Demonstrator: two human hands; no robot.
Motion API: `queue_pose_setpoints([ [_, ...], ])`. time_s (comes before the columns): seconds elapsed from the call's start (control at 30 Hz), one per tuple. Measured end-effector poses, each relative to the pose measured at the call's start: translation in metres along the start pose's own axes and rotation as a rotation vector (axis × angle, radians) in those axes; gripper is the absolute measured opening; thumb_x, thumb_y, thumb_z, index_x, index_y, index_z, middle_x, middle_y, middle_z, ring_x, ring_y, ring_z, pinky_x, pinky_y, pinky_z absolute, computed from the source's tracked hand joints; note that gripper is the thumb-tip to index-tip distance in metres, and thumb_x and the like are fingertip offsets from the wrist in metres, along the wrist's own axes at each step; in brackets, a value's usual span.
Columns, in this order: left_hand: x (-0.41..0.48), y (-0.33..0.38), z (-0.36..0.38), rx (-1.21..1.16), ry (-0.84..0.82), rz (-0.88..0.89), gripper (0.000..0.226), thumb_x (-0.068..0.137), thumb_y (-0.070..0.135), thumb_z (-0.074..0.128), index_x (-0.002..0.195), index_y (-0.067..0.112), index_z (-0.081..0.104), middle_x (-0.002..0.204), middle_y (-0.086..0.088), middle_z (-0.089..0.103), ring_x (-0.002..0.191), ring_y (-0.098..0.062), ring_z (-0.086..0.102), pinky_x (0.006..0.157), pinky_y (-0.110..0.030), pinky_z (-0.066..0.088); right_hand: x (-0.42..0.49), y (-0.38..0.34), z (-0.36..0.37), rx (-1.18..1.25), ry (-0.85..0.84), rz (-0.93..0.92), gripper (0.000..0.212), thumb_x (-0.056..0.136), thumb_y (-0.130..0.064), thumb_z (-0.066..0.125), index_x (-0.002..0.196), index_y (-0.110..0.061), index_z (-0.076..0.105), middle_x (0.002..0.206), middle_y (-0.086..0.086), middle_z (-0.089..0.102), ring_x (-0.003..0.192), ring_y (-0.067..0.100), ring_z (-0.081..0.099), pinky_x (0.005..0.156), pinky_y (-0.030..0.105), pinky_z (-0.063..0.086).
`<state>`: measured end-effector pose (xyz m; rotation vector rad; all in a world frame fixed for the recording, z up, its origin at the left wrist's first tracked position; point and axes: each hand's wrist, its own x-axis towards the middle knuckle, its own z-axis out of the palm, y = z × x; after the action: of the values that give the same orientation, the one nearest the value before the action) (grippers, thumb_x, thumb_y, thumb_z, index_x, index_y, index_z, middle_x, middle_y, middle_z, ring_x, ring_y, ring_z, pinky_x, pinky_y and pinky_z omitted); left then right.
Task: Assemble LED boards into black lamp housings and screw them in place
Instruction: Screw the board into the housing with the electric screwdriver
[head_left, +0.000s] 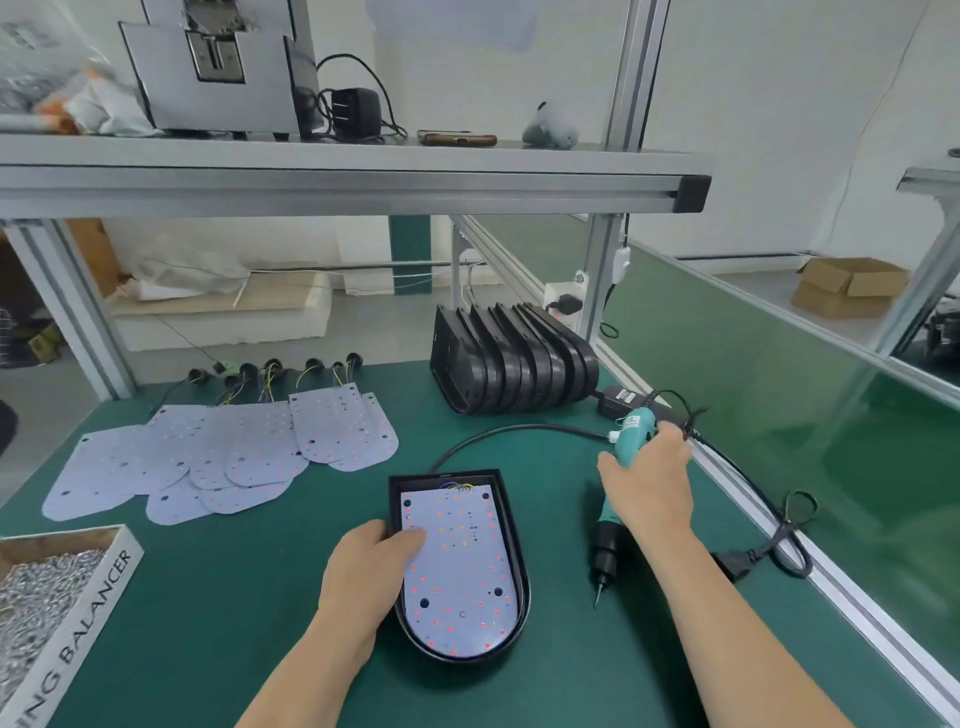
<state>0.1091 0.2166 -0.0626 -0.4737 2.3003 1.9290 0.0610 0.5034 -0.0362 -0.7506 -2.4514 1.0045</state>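
Beside housing (521, 571), right hand (649, 488) gripping screwdriver (609, 545)

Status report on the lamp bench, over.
Left grip resting on LED board, seated in black housing. Right grip holding screwdriver, bit off the board. Nothing between bit and board.
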Motion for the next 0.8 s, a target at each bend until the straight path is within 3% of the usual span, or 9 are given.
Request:
queue_pose_setpoints([
  [0.07, 0.002, -0.002, 0.0, 0.012, 0.009, -0.002, 0.056, 0.06, 0.038, 0.061, 0.091, -0.009, 0.058, 0.08, -0.006, 0.062, 0.072, -0.02, 0.053, 0.072, -0.036, 0.04, 0.004, -0.005, 0.004, -0.289, 0.129, -0.188, 0.077, 0.078, -0.019, 0.08, 0.141, -0.012, 0.036, 0.132, 0.011, 0.04, 0.112, 0.034, 0.049, 0.087, 0.044, 0.047],
  [0.13, 0.003, -0.004, 0.0, 0.024, 0.018, 0.008, 0.058, 0.06, 0.038, 0.061, 0.092, -0.01, 0.057, 0.078, -0.009, 0.063, 0.071, -0.02, 0.054, 0.071, -0.036, 0.041, 0.01, -0.016, 0.012, -0.518, 0.163, -0.389, 0.065, 0.072, -0.008, 0.077, 0.13, -0.012, 0.048, 0.136, 0.01, 0.042, 0.117, 0.033, 0.044, 0.092, 0.041, 0.042],
  [0.23, 0.005, -0.005, 0.001, 0.026, 0.031, 0.015, 0.059, 0.059, 0.038, 0.061, 0.092, -0.01, 0.057, 0.076, -0.012, 0.064, 0.069, -0.021, 0.054, 0.07, -0.035, 0.041, 0.024, -0.041, 0.033, -0.788, -0.055, -0.562, 0.041, 0.081, -0.012, 0.067, 0.121, -0.014, 0.058, 0.127, 0.005, 0.054, 0.119, 0.028, 0.044, 0.093, 0.036, 0.041],
  [0.37, 0.007, -0.006, 0.002, 0.021, 0.045, 0.031, 0.058, 0.059, 0.038, 0.061, 0.09, -0.011, 0.055, 0.075, -0.006, 0.06, 0.068, -0.02, 0.051, 0.07, -0.035, 0.039, 0.046, -0.059, 0.055, -0.908, -0.319, -0.55, 0.049, 0.083, -0.003, 0.065, 0.13, -0.009, 0.052, 0.13, 0.01, 0.055, 0.122, 0.028, 0.046, 0.094, 0.036, 0.045],
  [0.47, 0.004, -0.005, 0.002, 0.0, 0.078, 0.038, 0.051, 0.059, 0.039, 0.06, 0.082, -0.006, 0.054, 0.071, -0.005, 0.058, 0.066, -0.021, 0.049, 0.068, -0.034, 0.038, 0.056, -0.06, 0.059, -0.873, -0.362, -0.575, 0.05, 0.083, 0.004, 0.064, 0.131, -0.005, 0.051, 0.13, 0.015, 0.05, 0.121, 0.032, 0.049, 0.092, 0.04, 0.049],
  [0.57, 0.0, -0.003, 0.002, -0.021, 0.105, 0.055, 0.035, 0.06, 0.04, 0.059, 0.067, 0.01, 0.042, 0.067, -0.005, 0.049, 0.066, -0.021, 0.041, 0.067, -0.034, 0.032, 0.054, -0.058, 0.056, -0.757, -0.401, -0.65, 0.038, 0.084, 0.009, 0.057, 0.118, -0.006, 0.05, 0.119, 0.014, 0.044, 0.104, 0.034, 0.056, 0.077, 0.041, 0.048],
  [0.7, -0.002, -0.005, 0.003, -0.068, 0.138, 0.084, 0.043, 0.064, 0.042, 0.06, 0.074, 0.001, 0.051, 0.074, -0.02, 0.059, 0.068, -0.023, 0.048, 0.069, -0.037, 0.039, 0.028, -0.068, 0.05, -0.269, -0.383, -0.618, 0.021, 0.092, 0.005, 0.047, 0.101, -0.013, 0.055, 0.106, 0.007, 0.049, 0.086, 0.033, 0.057, 0.073, 0.042, 0.048],
  [0.77, -0.005, -0.004, 0.005, -0.11, 0.175, 0.118, 0.033, 0.065, 0.041, 0.061, 0.063, 0.012, 0.047, 0.062, -0.003, 0.052, 0.065, -0.023, 0.044, 0.067, -0.035, 0.035, 0.007, -0.083, 0.041, 0.044, -0.44, -0.494, 0.018, 0.095, 0.0, 0.05, 0.098, -0.015, 0.06, 0.098, 0.008, 0.062, 0.081, 0.024, 0.065, 0.069, 0.039, 0.056],
  [0.8, -0.006, -0.004, 0.005, -0.139, 0.186, 0.137, 0.031, 0.069, 0.039, 0.064, 0.057, 0.018, 0.044, 0.057, 0.005, 0.048, 0.064, -0.023, 0.041, 0.065, -0.035, 0.033, -0.005, -0.09, 0.035, 0.189, -0.492, -0.417, 0.018, 0.094, 0.0, 0.052, 0.099, -0.015, 0.062, 0.093, 0.007, 0.066, 0.072, 0.016, 0.067, 0.059, 0.033, 0.056],
])
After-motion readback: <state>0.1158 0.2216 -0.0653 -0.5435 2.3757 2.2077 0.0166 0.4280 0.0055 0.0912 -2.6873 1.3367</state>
